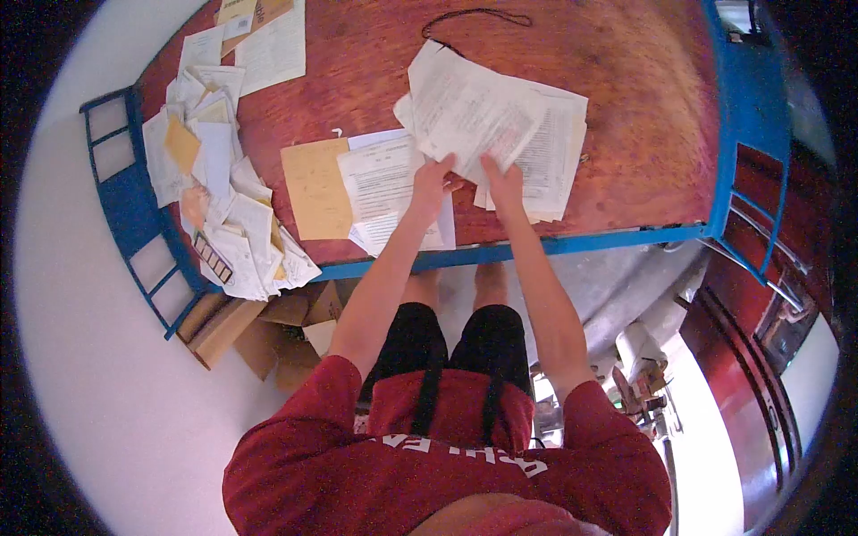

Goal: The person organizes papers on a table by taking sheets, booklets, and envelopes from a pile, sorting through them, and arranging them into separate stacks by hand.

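Note:
Both of my hands grip the near edge of a printed paper sheet (474, 107), tilted over other papers. My left hand (433, 183) pinches its lower left part, and my right hand (503, 183) closes on its lower right corner. Beneath and to the right lies a stack of printed papers (559, 147). Left of my left hand are a printed page (382, 183) and a tan envelope (317, 192), lying flat and partly overlapping. Whether more than one sheet is in my hands I cannot tell.
A heaped pile of papers and envelopes (214, 161) covers the left end of the reddish wooden board (635, 107). A dark cord (478, 13) lies at the far side. Blue metal rails (572, 244) edge the board. Below left stands a cardboard box (277, 335).

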A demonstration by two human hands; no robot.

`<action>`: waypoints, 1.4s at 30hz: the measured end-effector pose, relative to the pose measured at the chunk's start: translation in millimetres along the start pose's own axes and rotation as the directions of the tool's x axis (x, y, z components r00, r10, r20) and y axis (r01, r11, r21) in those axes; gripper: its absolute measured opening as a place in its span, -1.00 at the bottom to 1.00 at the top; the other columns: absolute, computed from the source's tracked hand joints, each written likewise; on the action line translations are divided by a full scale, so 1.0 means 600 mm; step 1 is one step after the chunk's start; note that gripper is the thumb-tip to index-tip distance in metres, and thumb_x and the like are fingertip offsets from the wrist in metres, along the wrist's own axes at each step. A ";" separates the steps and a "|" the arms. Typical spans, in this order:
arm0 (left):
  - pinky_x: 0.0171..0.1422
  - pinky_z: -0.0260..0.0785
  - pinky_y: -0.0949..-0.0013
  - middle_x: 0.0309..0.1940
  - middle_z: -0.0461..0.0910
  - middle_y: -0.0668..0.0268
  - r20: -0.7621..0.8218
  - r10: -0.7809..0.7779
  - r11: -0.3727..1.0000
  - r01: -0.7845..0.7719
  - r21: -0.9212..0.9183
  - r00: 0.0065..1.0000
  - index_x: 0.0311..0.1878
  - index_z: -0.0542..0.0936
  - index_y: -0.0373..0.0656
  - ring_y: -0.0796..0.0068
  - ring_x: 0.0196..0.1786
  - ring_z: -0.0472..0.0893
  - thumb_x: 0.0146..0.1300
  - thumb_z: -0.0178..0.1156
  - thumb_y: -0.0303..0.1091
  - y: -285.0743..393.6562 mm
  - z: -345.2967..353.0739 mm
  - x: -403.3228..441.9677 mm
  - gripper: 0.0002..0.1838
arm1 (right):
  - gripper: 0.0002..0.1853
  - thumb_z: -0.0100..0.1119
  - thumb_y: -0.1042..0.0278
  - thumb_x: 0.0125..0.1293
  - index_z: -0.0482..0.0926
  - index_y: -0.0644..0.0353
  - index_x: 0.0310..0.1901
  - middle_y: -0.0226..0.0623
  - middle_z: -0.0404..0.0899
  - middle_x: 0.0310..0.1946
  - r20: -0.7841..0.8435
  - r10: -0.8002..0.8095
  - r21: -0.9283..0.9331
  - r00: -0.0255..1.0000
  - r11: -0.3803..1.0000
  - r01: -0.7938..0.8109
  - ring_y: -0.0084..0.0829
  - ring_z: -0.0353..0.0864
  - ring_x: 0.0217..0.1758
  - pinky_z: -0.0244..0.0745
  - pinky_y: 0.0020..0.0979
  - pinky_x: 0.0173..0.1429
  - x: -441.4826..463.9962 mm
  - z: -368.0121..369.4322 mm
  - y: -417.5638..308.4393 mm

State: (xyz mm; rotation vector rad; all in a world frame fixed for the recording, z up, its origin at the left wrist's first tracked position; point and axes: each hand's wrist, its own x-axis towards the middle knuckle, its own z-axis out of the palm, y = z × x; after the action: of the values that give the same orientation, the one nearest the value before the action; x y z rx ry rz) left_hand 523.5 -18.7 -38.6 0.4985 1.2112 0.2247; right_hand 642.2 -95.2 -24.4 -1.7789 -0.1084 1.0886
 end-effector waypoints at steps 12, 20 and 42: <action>-0.04 0.39 0.37 -0.12 0.52 0.25 -0.207 0.220 0.894 -0.282 -0.349 0.953 -0.02 0.46 -0.29 0.42 -0.14 0.52 0.28 0.06 -0.32 0.018 0.049 0.040 -0.71 | -0.62 0.16 0.28 0.23 0.46 0.42 -0.03 -0.25 0.52 -0.09 -0.211 0.055 0.146 0.976 0.989 -0.024 -0.48 0.44 -0.04 0.34 -0.48 0.03 -0.090 -0.092 0.116; -0.34 0.23 0.47 -0.47 0.47 0.43 -0.358 0.347 0.932 -0.361 0.029 0.867 -0.33 0.55 -0.26 0.63 -0.42 0.37 0.25 0.09 -0.25 0.006 0.080 0.074 -0.76 | -0.61 0.14 0.36 0.24 0.42 0.42 0.04 -0.26 0.46 0.00 -0.133 0.070 0.266 0.989 0.964 -0.032 -0.47 0.42 -0.01 0.32 -0.50 0.05 -0.160 -0.096 0.195; -0.32 0.31 0.29 -0.50 0.52 0.01 0.223 0.709 0.177 -0.476 0.862 0.669 -0.29 0.54 -0.29 0.17 -0.42 0.53 0.16 0.11 -0.31 0.033 0.137 0.124 -0.79 | -0.72 0.12 0.29 0.20 0.52 0.26 -0.10 -0.15 0.58 -0.29 0.013 0.271 -0.316 0.963 0.914 -0.253 -0.30 0.55 -0.18 0.43 -0.34 -0.15 -0.131 -0.137 0.099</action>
State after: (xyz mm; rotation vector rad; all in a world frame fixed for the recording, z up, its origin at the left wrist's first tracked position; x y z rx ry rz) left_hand 627.7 9.8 -69.8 2.0061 1.2272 0.3250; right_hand 631.3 -222.3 -14.9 -2.0901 -0.0804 1.3752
